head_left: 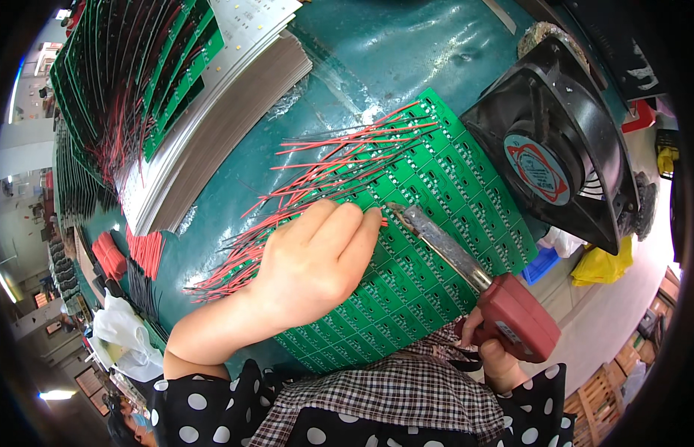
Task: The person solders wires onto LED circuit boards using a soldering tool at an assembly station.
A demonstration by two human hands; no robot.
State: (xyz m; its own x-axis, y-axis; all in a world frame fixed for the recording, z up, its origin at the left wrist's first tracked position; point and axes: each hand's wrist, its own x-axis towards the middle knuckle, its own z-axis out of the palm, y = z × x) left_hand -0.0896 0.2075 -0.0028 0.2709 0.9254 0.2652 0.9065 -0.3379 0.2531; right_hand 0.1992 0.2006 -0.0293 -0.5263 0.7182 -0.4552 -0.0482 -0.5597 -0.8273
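Head: circuit board [407, 279] lies below left hand [313, 253], seemingly beside right hand [499, 360]

A checked apron [392, 398] in dark and white covered the front. Left of the apron, a loose black sleeve [205, 410] bore large white polka dots; right of it, the matching sleeve [537, 402] repeated them. The left hand [317, 257] was bare.

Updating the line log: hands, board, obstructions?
Left fingers over green rectangular circuit panel, grip hidden. Right hand holds red-handled soldering iron, tip near left fingers. Black square fan beside panel, apart from hands.
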